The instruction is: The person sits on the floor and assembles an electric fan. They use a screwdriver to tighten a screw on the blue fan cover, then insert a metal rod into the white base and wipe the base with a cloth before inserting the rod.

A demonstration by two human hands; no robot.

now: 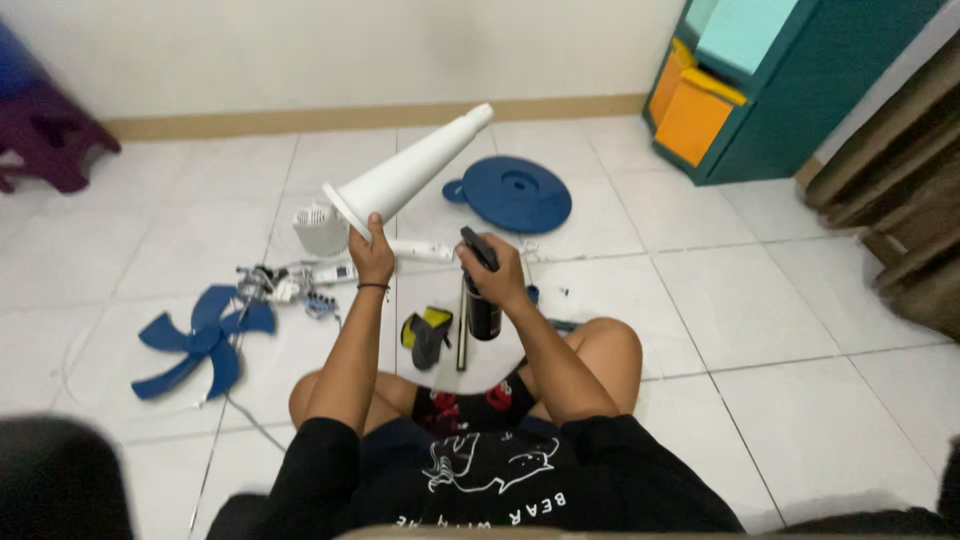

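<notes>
I sit cross-legged on a white tiled floor. My left hand (372, 252) grips the wide rim of a white cone-shaped fan stand cover (410, 170), which is lifted and tilted, its narrow end pointing up to the right. My right hand (492, 272) holds the top of a dark metal pole with a black collar (482, 312), standing upright between my knees. A yellow and black tool (427, 335) lies on the floor just left of the pole.
A blue fan blade (200, 340) lies at the left. A round blue base plate (518, 193) sits beyond my hands. A white motor housing (320, 230) and wired parts (290, 283) lie nearby. A teal cabinet (770, 90) stands at the back right, a purple stool (45, 130) at the far left.
</notes>
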